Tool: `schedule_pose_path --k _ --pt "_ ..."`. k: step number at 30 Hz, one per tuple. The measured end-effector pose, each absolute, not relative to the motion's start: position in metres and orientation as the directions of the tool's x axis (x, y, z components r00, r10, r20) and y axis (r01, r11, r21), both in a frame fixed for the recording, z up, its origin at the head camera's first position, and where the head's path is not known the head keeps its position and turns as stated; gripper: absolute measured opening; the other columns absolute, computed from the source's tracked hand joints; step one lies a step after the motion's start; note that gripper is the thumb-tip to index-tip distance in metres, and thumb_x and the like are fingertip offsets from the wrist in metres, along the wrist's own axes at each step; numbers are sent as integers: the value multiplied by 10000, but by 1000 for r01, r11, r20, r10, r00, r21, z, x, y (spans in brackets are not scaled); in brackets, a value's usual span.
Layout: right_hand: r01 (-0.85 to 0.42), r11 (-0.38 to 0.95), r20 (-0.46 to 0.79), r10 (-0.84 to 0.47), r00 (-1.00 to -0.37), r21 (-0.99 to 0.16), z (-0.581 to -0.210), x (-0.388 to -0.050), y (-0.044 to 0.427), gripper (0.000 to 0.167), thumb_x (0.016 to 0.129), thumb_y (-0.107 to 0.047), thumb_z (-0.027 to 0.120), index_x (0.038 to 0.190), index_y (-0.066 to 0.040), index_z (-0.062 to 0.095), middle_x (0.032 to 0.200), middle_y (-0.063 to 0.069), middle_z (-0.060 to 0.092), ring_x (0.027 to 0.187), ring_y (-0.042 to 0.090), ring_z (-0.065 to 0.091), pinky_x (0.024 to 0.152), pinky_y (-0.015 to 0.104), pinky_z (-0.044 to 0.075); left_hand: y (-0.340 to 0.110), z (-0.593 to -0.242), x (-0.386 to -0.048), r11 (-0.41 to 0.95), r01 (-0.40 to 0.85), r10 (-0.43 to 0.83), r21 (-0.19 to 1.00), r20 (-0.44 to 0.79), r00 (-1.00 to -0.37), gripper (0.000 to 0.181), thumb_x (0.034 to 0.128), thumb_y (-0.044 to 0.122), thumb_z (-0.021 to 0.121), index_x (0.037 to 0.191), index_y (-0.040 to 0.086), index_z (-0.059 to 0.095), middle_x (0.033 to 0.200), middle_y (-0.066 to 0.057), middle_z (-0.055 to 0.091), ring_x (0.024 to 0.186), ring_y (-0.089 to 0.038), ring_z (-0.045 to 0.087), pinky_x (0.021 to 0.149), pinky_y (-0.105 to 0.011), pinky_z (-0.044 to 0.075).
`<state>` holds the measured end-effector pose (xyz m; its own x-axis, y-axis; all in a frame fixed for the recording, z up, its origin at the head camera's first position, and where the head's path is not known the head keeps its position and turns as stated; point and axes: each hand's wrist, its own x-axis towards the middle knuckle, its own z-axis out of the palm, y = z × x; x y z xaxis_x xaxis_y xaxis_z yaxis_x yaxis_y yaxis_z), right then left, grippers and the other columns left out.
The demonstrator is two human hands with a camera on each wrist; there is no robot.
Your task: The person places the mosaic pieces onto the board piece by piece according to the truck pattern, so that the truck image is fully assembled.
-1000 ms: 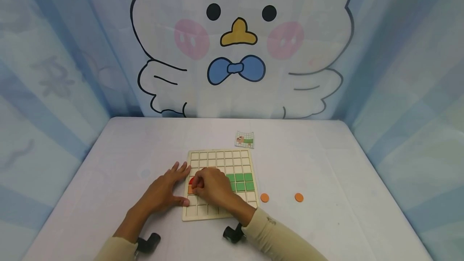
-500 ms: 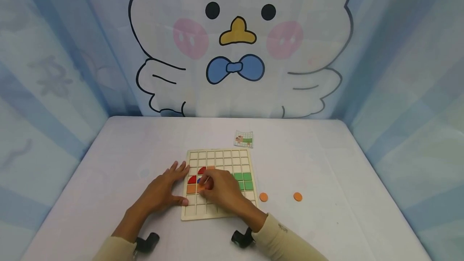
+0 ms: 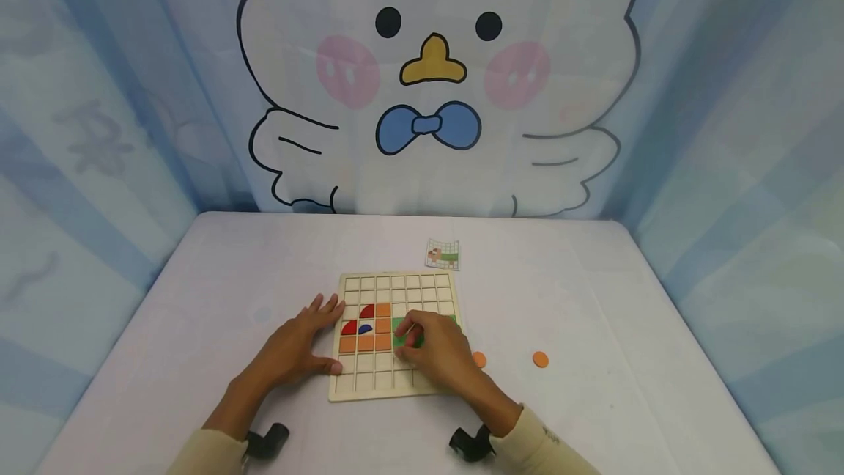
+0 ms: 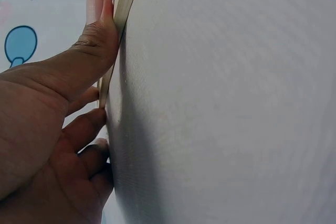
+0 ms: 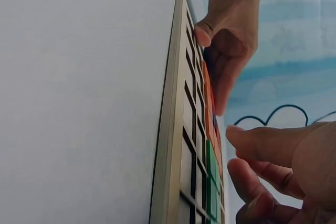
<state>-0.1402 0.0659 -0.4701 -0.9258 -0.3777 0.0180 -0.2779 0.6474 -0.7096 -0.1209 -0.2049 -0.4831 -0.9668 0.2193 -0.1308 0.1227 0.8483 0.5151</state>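
A wooden grid board (image 3: 374, 384) lies on the table in the head view. My left hand (image 3: 298, 344) rests against its left edge, thumb and fingers spread; the left wrist view shows the thumb (image 4: 100, 24) on the board's side. Over the board's right half hovers my right hand (image 3: 438, 349), fingers bent loosely, with a gap between thumb and fingertips and nothing held in the right wrist view. Red quarter-round pieces (image 3: 368, 311), orange square tiles (image 3: 383, 342) and a blue rounded piece (image 3: 365, 329) fill cells at left. Green square tiles (image 3: 398, 324) are partly hidden beneath the right hand.
Two orange discs lie right of the board: one disc (image 3: 541, 359) in full view, the other disc (image 3: 479, 360) close to the right wrist. Behind the board is a small picture card (image 3: 442, 254). A printed curtain (image 3: 428, 167) stands behind the white table (image 3: 560, 277).
My right hand has moved right, from the orange tiles to above the green ones, uncovering the red, blue and orange pieces. The left hand stays at the board's edge.
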Motion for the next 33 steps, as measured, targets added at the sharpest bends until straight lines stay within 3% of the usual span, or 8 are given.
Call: schedule_pose_path --k 11,21,27,33 --pt "-203 679 -5 -291 -957 -705 -472 -134 93 207 822 -115 904 951 -196 764 766 -104 637 722 69 577 614 249 439 -204 -482 -120 841 102 211 532 -149 -966 1109 717 425 957 1646 162 411 1740 -103 313 1641 -434 202 1243 -717 296" --pt "-119 689 -19 -189 -982 -715 -469 -129 120 223 808 -104 912 946 -201 765 787 -109 647 558 90 471 487 233 333 -204 -485 -121 849 105 205 518 -141 -969 1109 732 438 950 1652 169 392 1740 -109 310 1640 -433 208 1235 -720 308" --pt "-74 704 -19 -123 -992 -707 -469 -128 138 234 793 -92 915 937 -207 772 788 -96 653 591 98 518 546 245 386 -204 -485 -121 850 100 200 518 -142 -969 1116 733 446 949 1655 170 384 1740 -109 309 1639 -436 209 1232 -726 307" --pt "-35 725 -32 -78 -996 -688 -471 -126 152 265 783 -88 923 945 -233 770 802 -99 665 572 110 460 534 252 341 -204 -483 -120 851 96 200 517 -149 -968 1115 735 445 948 1655 164 384 1740 -119 310 1637 -440 211 1233 -726 305"
